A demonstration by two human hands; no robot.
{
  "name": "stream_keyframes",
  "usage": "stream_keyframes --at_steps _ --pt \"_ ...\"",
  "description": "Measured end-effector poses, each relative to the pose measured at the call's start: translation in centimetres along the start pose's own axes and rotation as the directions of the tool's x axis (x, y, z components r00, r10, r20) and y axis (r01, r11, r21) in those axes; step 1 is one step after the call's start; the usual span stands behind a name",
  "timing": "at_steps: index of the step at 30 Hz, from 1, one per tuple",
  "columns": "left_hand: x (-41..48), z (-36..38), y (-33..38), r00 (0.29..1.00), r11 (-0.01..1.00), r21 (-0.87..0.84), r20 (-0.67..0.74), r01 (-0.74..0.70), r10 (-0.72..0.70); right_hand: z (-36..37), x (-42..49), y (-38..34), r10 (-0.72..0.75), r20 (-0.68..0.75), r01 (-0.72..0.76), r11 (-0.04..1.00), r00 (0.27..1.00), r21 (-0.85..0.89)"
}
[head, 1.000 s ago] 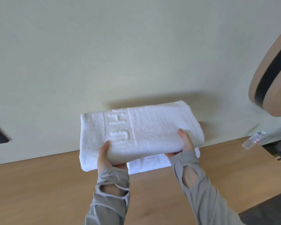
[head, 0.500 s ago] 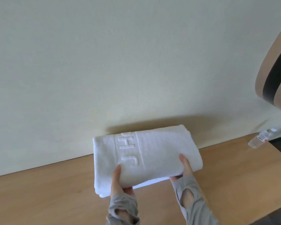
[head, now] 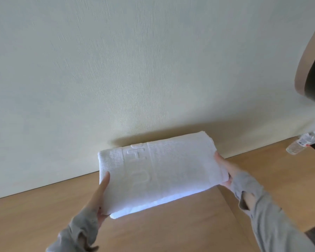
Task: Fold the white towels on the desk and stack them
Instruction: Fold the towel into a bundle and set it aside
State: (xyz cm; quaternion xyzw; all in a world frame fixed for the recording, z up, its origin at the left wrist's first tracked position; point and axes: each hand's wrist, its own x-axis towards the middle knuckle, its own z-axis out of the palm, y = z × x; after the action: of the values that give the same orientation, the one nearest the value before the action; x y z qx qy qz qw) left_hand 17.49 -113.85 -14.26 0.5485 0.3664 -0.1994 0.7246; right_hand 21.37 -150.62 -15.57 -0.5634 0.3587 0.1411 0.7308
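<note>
**Head view: folded towel held at both ends, close to the wall**

Head camera gave me a pale, textured wall (head: 116, 70) filling most of the frame, with the wooden surface (head: 171, 231) running along its foot. Low over that surface, close against the wall, was the folded white towel (head: 171, 170). It was thick and rectangular, with a band of raised letters crossing its top near the left end. I could not tell whether its full weight rested down. A bright white strip (head: 135, 209) showed beneath its near edge, and I could not tell whether that was a second towel or a lower layer of the same one. A rounded wooden object with a dark band (head: 311, 70) cut in at the upper right. Grey sleeves (head: 271, 215) covered both arms. The left-hand grip (head: 100, 195) held the towel's left end, thumb laid straight along the top, fingers hidden below. The right-hand grip (head: 224, 170) clasped the right end, thumb on top, fingers tucked under the fold. Well apart to the right, a clear plastic bottle (head: 298, 145) lay on its side by the wall.
</note>
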Motion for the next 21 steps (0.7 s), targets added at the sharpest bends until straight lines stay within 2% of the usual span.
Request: stream_keyframes --at_steps 3,5,7,8,11,15,18,21 --pt "1.1 0.0 1.7 0.999 0.992 0.124 0.02 0.024 -0.026 0.4 1.2 -2.9 0.007 -0.01 -0.01 0.94 1.0 -0.342" --pt "1.9 0.6 3.0 0.999 0.988 0.151 -0.007 0.041 -0.04 1.1 1.8 -4.2 0.044 0.025 -0.028 0.893 0.999 -0.448" --pt "2.8 1.3 4.3 0.998 0.978 0.205 -0.05 0.043 -0.033 2.2 2.2 -4.8 0.061 0.108 -0.007 0.898 0.992 -0.439" --pt "3.1 1.7 4.8 0.998 0.974 0.224 -0.067 0.029 -0.014 2.6 2.5 -4.9 0.038 0.107 0.01 0.909 0.994 -0.417" --pt "4.1 2.2 5.4 0.979 0.938 0.32 -0.104 -0.134 0.176 3.5 3.0 -4.9 -0.107 0.005 0.099 0.904 0.994 -0.415" --pt "4.6 2.5 5.4 0.906 0.824 0.481 -0.129 -0.298 0.403 3.8 3.0 -5.7 -0.274 -0.027 0.238 0.874 0.961 -0.423" --pt "5.2 2.9 5.4 0.899 0.805 0.514 -0.136 -0.296 0.417 4.0 3.2 -6.0 -0.36 -0.028 0.303 0.824 0.933 -0.479" --pt "5.9 3.0 4.8 0.916 0.812 0.526 -0.14 -0.252 0.376 4.0 3.8 -4.7 -0.399 -0.048 0.287 0.732 0.916 -0.618"
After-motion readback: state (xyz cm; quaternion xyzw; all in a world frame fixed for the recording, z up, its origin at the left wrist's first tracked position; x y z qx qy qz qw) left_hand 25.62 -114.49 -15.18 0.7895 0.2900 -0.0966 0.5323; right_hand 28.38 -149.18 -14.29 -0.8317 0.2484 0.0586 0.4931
